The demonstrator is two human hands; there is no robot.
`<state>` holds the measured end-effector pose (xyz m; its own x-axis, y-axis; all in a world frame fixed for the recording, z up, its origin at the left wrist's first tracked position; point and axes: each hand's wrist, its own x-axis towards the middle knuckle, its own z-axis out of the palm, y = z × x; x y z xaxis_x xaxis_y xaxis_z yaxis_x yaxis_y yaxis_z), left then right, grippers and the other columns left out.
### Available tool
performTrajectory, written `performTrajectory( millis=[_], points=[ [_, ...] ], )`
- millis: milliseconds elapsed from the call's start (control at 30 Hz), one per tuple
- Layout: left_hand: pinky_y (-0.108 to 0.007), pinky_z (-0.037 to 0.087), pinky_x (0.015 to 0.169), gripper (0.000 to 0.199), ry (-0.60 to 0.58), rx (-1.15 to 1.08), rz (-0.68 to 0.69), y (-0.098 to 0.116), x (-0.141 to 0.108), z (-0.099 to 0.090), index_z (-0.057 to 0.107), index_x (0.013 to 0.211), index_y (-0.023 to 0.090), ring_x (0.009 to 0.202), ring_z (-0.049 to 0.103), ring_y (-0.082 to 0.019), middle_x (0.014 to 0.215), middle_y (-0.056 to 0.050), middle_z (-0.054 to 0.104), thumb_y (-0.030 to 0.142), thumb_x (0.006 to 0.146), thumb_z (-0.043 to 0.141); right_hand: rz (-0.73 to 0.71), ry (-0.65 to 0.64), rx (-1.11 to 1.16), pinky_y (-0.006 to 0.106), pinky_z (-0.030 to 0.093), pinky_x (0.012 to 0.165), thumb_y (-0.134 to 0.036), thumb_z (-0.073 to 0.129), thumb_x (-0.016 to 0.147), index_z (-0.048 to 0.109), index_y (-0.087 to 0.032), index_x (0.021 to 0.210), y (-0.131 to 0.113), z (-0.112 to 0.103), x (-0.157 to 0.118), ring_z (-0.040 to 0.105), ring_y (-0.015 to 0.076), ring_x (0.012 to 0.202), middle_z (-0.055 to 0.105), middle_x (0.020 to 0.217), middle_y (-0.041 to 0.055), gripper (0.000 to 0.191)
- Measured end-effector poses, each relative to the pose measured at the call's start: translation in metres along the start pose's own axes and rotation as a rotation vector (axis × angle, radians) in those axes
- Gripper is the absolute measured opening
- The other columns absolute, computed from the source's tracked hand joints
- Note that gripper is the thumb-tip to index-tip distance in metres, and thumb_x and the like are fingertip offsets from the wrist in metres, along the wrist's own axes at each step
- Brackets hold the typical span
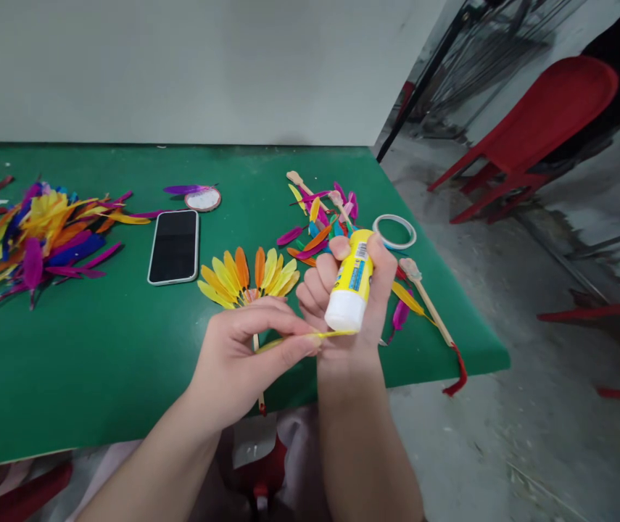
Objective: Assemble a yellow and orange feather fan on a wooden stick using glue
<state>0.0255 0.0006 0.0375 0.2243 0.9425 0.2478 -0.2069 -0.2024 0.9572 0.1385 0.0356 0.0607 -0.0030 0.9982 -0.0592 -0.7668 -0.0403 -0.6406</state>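
Observation:
My right hand (320,290) is closed around a yellow glue stick (355,279), its white end tilted downward. Between the thumb and fingers of my left hand (255,348) is a yellow feather (271,345), pinched so that its thin tip reaches the white end of the glue stick. Just beyond my left hand lies a feather fan (258,274), with yellow and orange feathers spread around a wooden stick. My left hand covers part of that fan. Whether the feather tip touches glue cannot be made out.
A heap of coloured feathers (43,239) lies left on the green table (97,370), near a phone (174,247) and a round white piece (203,199). Rightward are loose feathers (317,232), a tape roll (395,231) and a wooden stick (430,302) with red cord. A red chair (554,109) stands beyond.

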Motion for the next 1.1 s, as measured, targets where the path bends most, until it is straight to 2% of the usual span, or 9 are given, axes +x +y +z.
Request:
performTrajectory(
  millis=[300,633,833,967,1033,1100],
  points=[
    [-0.026,0.048,0.065,0.009,-0.006,0.003,0.000,-0.0004,0.0004,0.0011,0.072,0.073,0.022,0.067,0.060,-0.013,0.067,0.000,0.068,0.015,0.069,0.071,-0.005,0.003,-0.002,0.021,0.016,0.030,-0.065,0.049,0.072,0.038,-0.023,0.063,0.0005,0.0006,0.0001,0.013,0.0048,0.031,0.022,0.038,-0.0118,0.044],
    [-0.025,0.050,0.068,0.012,-0.026,0.020,0.020,0.0003,-0.0008,0.0023,0.071,0.075,0.023,0.071,0.062,-0.013,0.071,0.000,0.069,0.011,0.070,0.070,0.030,0.001,0.021,0.019,0.017,0.029,-0.064,0.052,0.071,0.039,-0.022,0.061,0.0010,0.0016,0.0013,0.019,0.0036,0.028,0.025,0.035,-0.0120,0.045],
    [-0.025,0.050,0.069,0.013,-0.027,0.064,0.075,-0.0012,-0.0010,0.0022,0.070,0.076,0.023,0.072,0.062,-0.012,0.072,0.001,0.069,0.012,0.071,0.069,0.002,-0.019,-0.004,0.020,0.016,0.029,-0.063,0.052,0.071,0.038,-0.023,0.062,0.0020,0.0009,0.0006,0.018,0.0048,0.030,0.023,0.036,-0.0118,0.044],
    [-0.030,0.048,0.077,0.012,-0.037,0.236,0.254,-0.0005,-0.0007,-0.0004,0.068,0.079,0.022,0.071,0.062,-0.013,0.073,0.001,0.070,0.011,0.073,0.067,-0.009,-0.002,0.001,0.020,0.016,0.030,-0.064,0.051,0.071,0.037,-0.023,0.063,0.0027,0.0013,0.0000,0.017,0.0045,0.031,0.023,0.038,-0.0119,0.044],
    [-0.035,0.045,0.085,0.015,-0.032,0.424,0.422,0.0009,-0.0014,-0.0018,0.067,0.081,0.022,0.072,0.062,-0.013,0.073,0.002,0.070,0.008,0.073,0.066,-0.010,0.013,0.010,0.020,0.014,0.030,-0.063,0.051,0.071,0.037,-0.023,0.063,0.0027,0.0013,-0.0003,0.016,0.0045,0.031,0.023,0.038,-0.0119,0.044],
    [-0.037,0.042,0.089,0.020,0.046,0.639,0.616,0.0022,-0.0025,-0.0027,0.067,0.082,0.021,0.073,0.062,-0.014,0.072,0.002,0.071,0.005,0.071,0.065,-0.018,0.027,0.006,0.020,0.013,0.031,-0.064,0.050,0.072,0.037,-0.023,0.064,0.0020,0.0016,-0.0008,0.015,0.0046,0.032,0.023,0.039,-0.0118,0.044]
  ],
)
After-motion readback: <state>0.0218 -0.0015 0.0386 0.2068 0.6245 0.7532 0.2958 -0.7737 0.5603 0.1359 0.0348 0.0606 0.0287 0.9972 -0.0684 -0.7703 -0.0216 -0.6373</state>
